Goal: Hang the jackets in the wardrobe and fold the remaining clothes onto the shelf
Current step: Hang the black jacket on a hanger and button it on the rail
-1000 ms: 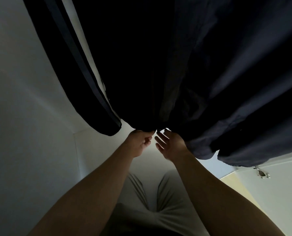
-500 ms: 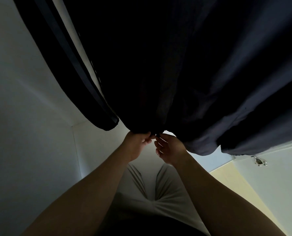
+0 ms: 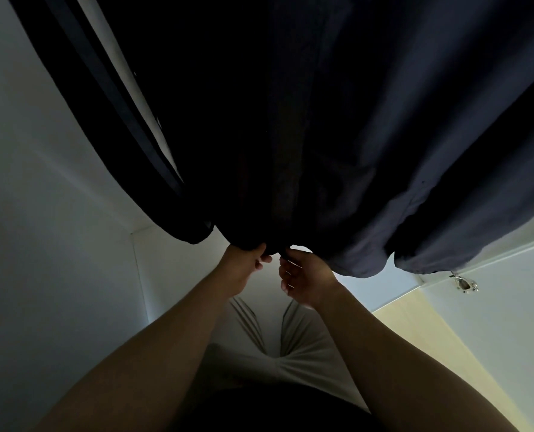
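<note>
Left hand (image 3: pixel 244 266) and right hand (image 3: pixel 306 279) bare, forearms (image 3: pixel 166 344) uncovered, light beige creased trousers (image 3: pixel 306 347), dark top (image 3: pixel 275 410) at lower edge.

The jacket (image 3: pixel 322 135) is showing as soft, matt navy cloth falling in smooth folds, and the garment (image 3: pixel 103 120) towards the wardrobe's left side is looking like darker matt cloth with a paler band. The wardrobe wall (image 3: pixel 41 244) is reading as smooth, matt white board, while the small fitting (image 3: pixel 463 283) is glinting like polished metal. The trousers (image 3: pixel 306 347) are creasing as pale matt fabric.
</note>
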